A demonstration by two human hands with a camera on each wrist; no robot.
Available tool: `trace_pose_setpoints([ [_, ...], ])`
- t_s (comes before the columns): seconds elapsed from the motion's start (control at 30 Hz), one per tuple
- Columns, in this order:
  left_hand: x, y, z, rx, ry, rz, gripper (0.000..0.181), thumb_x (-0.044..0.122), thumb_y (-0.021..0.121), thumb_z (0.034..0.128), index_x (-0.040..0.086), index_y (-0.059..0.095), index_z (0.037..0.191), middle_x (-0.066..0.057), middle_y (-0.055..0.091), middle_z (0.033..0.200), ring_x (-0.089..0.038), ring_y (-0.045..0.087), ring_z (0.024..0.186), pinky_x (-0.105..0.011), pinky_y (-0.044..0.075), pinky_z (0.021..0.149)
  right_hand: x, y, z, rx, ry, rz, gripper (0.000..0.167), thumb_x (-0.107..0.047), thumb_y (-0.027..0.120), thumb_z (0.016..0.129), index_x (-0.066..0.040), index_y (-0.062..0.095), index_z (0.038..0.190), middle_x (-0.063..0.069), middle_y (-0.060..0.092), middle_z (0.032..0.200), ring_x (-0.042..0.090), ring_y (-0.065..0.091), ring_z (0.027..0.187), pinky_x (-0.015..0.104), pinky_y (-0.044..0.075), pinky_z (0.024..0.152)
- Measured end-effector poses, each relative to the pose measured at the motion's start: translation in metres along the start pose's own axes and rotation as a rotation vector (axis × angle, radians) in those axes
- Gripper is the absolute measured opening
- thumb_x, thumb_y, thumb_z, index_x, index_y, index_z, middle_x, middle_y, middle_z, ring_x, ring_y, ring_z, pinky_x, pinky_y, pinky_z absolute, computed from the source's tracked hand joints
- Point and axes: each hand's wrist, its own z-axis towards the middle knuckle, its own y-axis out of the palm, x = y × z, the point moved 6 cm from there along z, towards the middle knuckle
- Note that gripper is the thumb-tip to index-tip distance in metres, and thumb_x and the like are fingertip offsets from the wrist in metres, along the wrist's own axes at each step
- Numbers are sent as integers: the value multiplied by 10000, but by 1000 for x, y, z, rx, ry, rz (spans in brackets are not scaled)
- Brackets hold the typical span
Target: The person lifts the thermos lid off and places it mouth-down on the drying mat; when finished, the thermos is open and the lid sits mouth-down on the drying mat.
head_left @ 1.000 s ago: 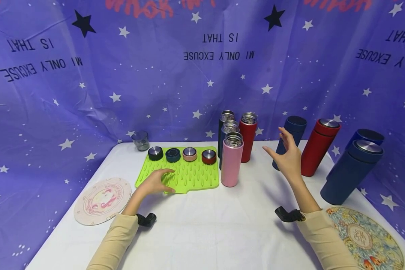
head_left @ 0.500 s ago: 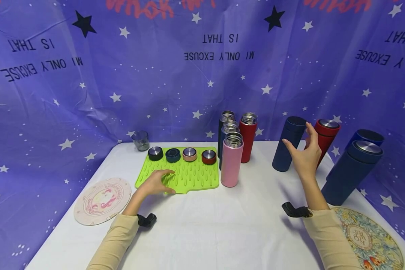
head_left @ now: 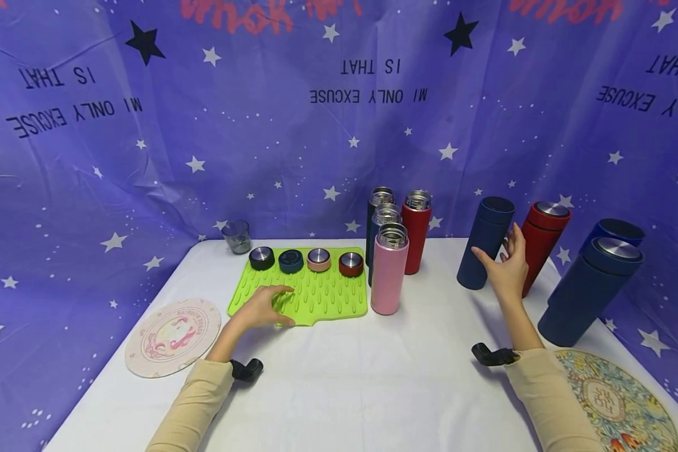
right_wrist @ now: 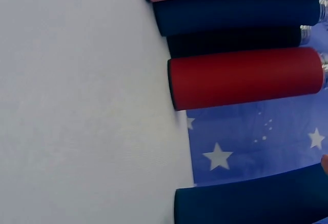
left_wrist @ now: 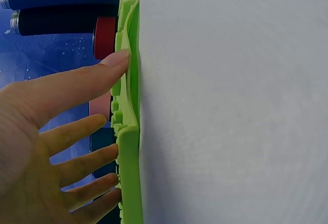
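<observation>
In the head view my left hand (head_left: 260,306) is spread over the front of a lime green ridged mat (head_left: 328,301). In the left wrist view its thumb (left_wrist: 97,78) and fingers lie at the mat's edge, holding nothing. My right hand (head_left: 507,267) is beside a closed navy thermos (head_left: 477,251), thumb before it and fingers at its right side. Contact is unclear; the right wrist view shows only a fingertip (right_wrist: 325,163) by the thermos. Behind that hand stands a closed red thermos (head_left: 542,242). A black lid (head_left: 261,258), blue lid (head_left: 290,261), pink lid (head_left: 319,259) and red lid (head_left: 351,264) line the mat.
Lidless bottles stand right of the mat: a pink bottle (head_left: 388,276), a red bottle (head_left: 415,232), blue and black ones behind. A large navy thermos (head_left: 587,295) stands far right. A glass (head_left: 237,237), pink round mat (head_left: 172,339) and patterned round mat (head_left: 627,402) lie around.
My right hand has moved right, passing in front of the navy thermos, then slightly back left to its right side. The left hand stays over the green mat.
</observation>
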Motion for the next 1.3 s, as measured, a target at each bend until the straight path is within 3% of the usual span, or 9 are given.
trace_pose_setpoints([
  [0.17, 1, 0, 0, 1, 22, 1, 752, 238, 894, 653, -43, 574, 1274, -217, 583, 1272, -427, 500, 1201, -554, 377, 1028, 15, 2, 1, -29, 35, 8, 914, -157, 817, 784, -315, 284, 1510, 76, 401, 1494, 252, 410, 1342, 497, 363, 1060],
  [0.37, 4, 0, 0, 0, 42, 4, 754, 242, 893, 652, -56, 573, 1266, -223, 585, 1266, -431, 504, 1195, -553, 376, 1030, 25, 5, 3, -11, 39, -12, 897, -156, 819, 782, -234, 306, 1514, 105, 455, 1452, 280, 455, 1305, 511, 388, 1034],
  [0.6, 4, 0, -1, -9, 30, 8, 754, 252, 884, 666, -48, 567, 1280, -221, 575, 1281, -436, 488, 1207, -564, 357, 1040, 26, 7, 9, 41, 28, -56, 875, -203, 862, 733, -156, 393, 1470, 135, 526, 1382, 316, 536, 1222, 421, 340, 1096],
  [0.7, 4, 0, -1, -18, 29, 11, 759, 269, 877, 678, -46, 557, 1291, -221, 566, 1293, -437, 480, 1217, -563, 352, 1045, 27, 5, 8, 57, 42, -48, 866, -206, 876, 714, -190, 423, 1452, 114, 542, 1371, 303, 550, 1208, 418, 357, 1084],
  [0.8, 6, -2, -2, -16, 27, -2, 763, 276, 871, 691, -43, 546, 1304, -222, 553, 1309, -433, 469, 1232, -556, 348, 1052, 27, 3, 6, 64, 44, -59, 861, -216, 884, 703, -206, 439, 1440, 115, 563, 1346, 291, 558, 1201, 377, 291, 1107],
  [1.0, 17, -14, -1, 45, 52, -40, 721, 255, 844, 738, -22, 534, 1327, -208, 539, 1334, -420, 460, 1251, -550, 353, 1053, 16, -1, 2, 47, 29, -81, 869, -248, 896, 683, -212, 457, 1432, 121, 590, 1306, 279, 569, 1186, 391, 218, 1056],
  [1.1, 27, -21, 1, 79, 83, -58, 679, 235, 829, 762, -8, 540, 1326, -181, 548, 1336, -397, 468, 1255, -542, 369, 1044, 5, -2, 1, 13, 40, -70, 878, -249, 897, 681, -216, 452, 1438, 76, 557, 1358, 259, 566, 1192, 334, 330, 1092],
  [1.2, 39, -27, 3, 107, 108, -64, 653, 243, 816, 780, 18, 546, 1330, -146, 557, 1336, -358, 484, 1249, -523, 406, 1016, -10, -4, -4, -31, 66, -48, 885, -239, 893, 687, -220, 440, 1447, 54, 534, 1388, 244, 563, 1199, 419, 461, 989],
  [1.3, 54, -33, 3, 132, 125, -73, 651, 264, 806, 791, 49, 541, 1345, -122, 550, 1346, -330, 496, 1238, -507, 447, 970, -27, -6, -10, -79, 92, -31, 894, -229, 887, 696, -231, 422, 1459, 73, 543, 1376, 236, 563, 1202, 378, 470, 979],
])
